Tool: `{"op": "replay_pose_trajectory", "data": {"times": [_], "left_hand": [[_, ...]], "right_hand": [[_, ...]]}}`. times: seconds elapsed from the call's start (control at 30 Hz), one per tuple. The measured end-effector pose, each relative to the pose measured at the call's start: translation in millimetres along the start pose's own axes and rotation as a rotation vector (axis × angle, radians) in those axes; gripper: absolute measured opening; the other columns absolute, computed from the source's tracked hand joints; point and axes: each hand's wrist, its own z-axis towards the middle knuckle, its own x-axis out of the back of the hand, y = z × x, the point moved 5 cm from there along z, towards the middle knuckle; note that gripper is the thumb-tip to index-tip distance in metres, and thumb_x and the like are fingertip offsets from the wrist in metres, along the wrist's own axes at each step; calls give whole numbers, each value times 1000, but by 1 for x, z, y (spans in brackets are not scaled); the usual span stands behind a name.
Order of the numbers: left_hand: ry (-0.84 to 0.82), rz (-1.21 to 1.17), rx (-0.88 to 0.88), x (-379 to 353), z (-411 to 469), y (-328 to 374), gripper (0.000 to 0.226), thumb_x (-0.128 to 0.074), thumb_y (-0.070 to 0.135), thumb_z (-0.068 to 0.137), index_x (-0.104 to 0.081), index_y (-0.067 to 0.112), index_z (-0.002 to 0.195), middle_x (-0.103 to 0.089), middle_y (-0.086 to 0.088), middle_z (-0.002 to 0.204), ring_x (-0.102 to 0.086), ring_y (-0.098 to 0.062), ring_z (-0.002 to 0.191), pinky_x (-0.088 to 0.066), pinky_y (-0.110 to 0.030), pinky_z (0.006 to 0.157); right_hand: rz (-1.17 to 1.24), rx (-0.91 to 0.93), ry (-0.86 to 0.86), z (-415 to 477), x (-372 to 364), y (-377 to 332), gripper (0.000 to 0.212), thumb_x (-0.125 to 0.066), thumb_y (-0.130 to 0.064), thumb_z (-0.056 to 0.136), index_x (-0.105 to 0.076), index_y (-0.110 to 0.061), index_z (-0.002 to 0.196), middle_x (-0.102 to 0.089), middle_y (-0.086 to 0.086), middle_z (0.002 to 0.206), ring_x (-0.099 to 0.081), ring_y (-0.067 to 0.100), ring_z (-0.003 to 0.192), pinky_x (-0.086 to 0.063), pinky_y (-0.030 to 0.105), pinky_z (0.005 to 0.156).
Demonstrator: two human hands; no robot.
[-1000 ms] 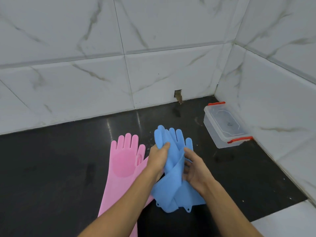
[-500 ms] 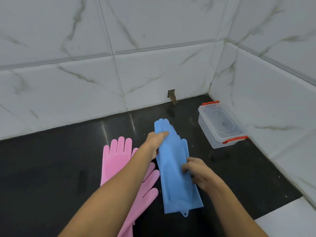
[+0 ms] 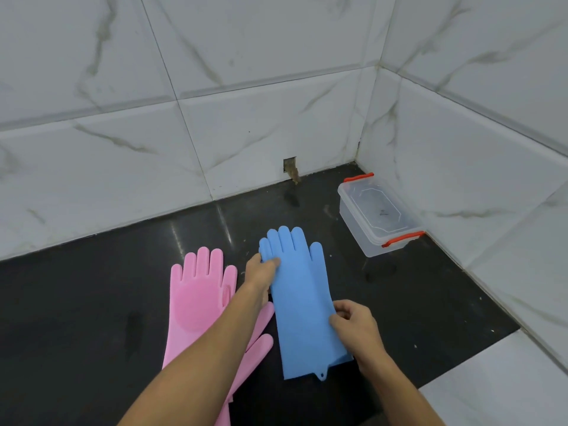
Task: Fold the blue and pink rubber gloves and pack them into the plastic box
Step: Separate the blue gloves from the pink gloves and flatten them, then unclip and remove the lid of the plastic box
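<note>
The left hand (image 3: 261, 269) and right hand (image 3: 353, 322) pinch the flat blue gloves (image 3: 299, 302); nothing is folded, the plastic box (image 3: 378, 215) lidded.

Both my arms are stretched forward, bare to the elbow. My left hand (image 3: 261, 270) is further out, palm down, fingers curled in with the thumb pinching. My right hand (image 3: 353, 322) sits closer in, fingers bent, pinching too.
</note>
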Motion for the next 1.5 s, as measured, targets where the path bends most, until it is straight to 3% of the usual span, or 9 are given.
{"op": "replay_pose_trajectory", "data": {"times": [0.23,0.57,0.67,0.8,1.0,1.1,1.23,1.37,1.5], "left_hand": [[-26,62,-38,0,-2,10,29,-54,3,102,-62,9,128,-72,-4,115,-70,-24,99,-56,-35,70],[-59,210,-123,0,-7,23,54,-54,12,106,-34,15,156,-54,-8,150,-60,-26,119,-52,-41,96],[-35,541,-384,-1,-17,32,74,-52,14,106,-10,15,168,-29,-9,170,-40,-31,150,-39,-46,120],[-105,1087,-888,0,-46,1,64,-46,17,108,-23,17,167,-17,-5,176,-14,-26,163,-18,-40,132],[-257,1549,-893,6,-47,-47,68,-13,49,103,-23,27,167,-4,-3,178,4,-27,164,9,-44,129],[-176,1470,-959,4,-55,-32,58,-24,46,111,-27,27,166,-11,0,177,0,-25,164,11,-42,127],[-153,1046,-948,-20,-70,6,48,-40,32,111,-45,23,158,-41,4,167,-33,-16,156,-18,-28,127],[-159,538,-699,-67,-62,59,39,-47,22,111,-56,17,149,-61,0,148,-56,-15,136,-39,-21,109],[-101,452,-620,-119,-25,116,40,-49,27,109,-56,18,147,-63,-5,144,-59,-22,132,-45,-35,111]], "right_hand": [[-25,54,73,-4,5,6,22,-60,-9,95,-70,-25,107,-72,-11,96,-67,4,89,-50,22,66],[-303,160,160,2,0,1,28,-63,-15,92,-67,-19,119,-66,-6,107,-63,6,88,-47,17,65],[-519,363,288,-6,-1,-15,39,-68,-25,91,-59,-24,129,-56,-6,127,-58,10,107,-52,21,82],[-779,573,132,-3,-10,-17,45,-62,-28,95,-55,-23,139,-48,-3,147,-51,13,127,-48,27,103],[-666,503,149,6,-9,-28,44,-62,-29,94,-58,-19,136,-52,0,135,-56,15,116,-51,24,92],[-554,626,448,11,26,-68,37,-70,-20,87,-67,-15,123,-62,5,124,-60,21,112,-52,36,92],[-398,527,752,33,100,-116,38,-70,-17,85,-64,-12,122,-59,14,126,-58,30,113,-50,42,91],[312,19,734,75,139,-95,62,-80,-33,81,-52,-13,132,-52,7,126,-59,26,107,-57,41,86],[748,-133,648,92,131,-72,76,-88,-29,72,-46,-17,135,-63,11,125,-69,30,102,-63,51,83]]}}
